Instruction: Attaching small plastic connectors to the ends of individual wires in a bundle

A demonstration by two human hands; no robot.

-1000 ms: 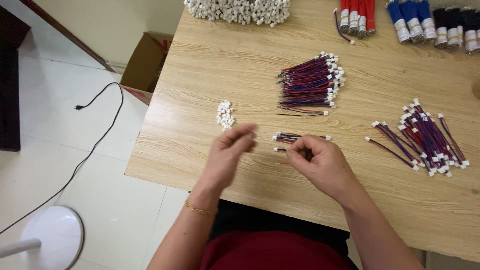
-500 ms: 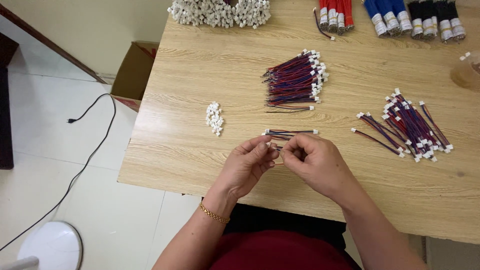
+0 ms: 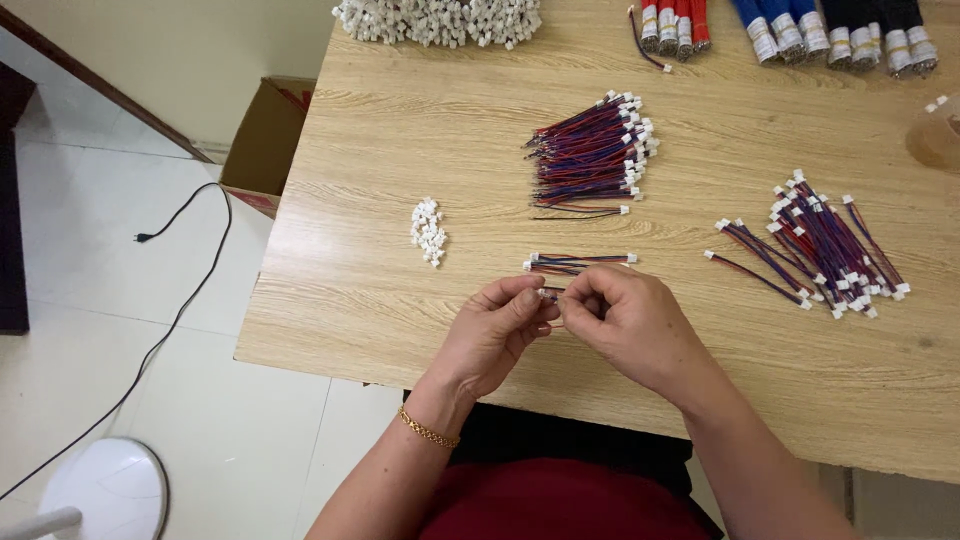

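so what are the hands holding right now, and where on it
Both hands pinch a short wire lead between them: the left hand grips its white connector end, the right hand the wire beside it.

Two hands work at one desk (image 3: 380, 300): a left hand (image 3: 490, 335) and a right hand (image 3: 630, 325). The desk carries three lots of red-and-blue wires: a big bundle (image 3: 590, 155), a loose heap (image 3: 820, 245) and a few strands (image 3: 575, 262). Two piles of white connectors show, one small (image 3: 428, 230), one large (image 3: 440, 20). One box (image 3: 265, 145) stands on the floor.

Small connector (image 3: 548, 296) mostly behind fingertips (image 3: 532, 300)
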